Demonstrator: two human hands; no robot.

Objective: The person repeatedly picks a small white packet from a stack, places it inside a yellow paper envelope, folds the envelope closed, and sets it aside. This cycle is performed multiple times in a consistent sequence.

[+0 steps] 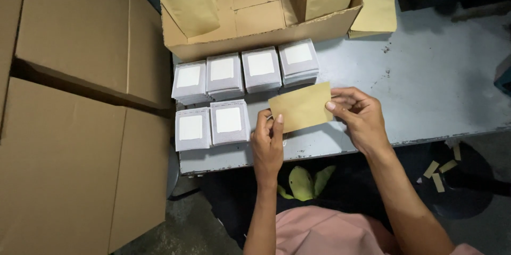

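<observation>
A small brown paper pouch is held flat between both hands just above the grey table. My left hand pinches its lower left corner with thumb and fingers. My right hand grips its right edge. Left of the pouch stand several stacks of grey packets with white labels, in two rows near the table's left end.
An open cardboard box holding brown pouches sits at the back of the table. A loose brown pouch lies beside it. Large flat cardboard sheets fill the left. Paper scraps lie on the floor at right.
</observation>
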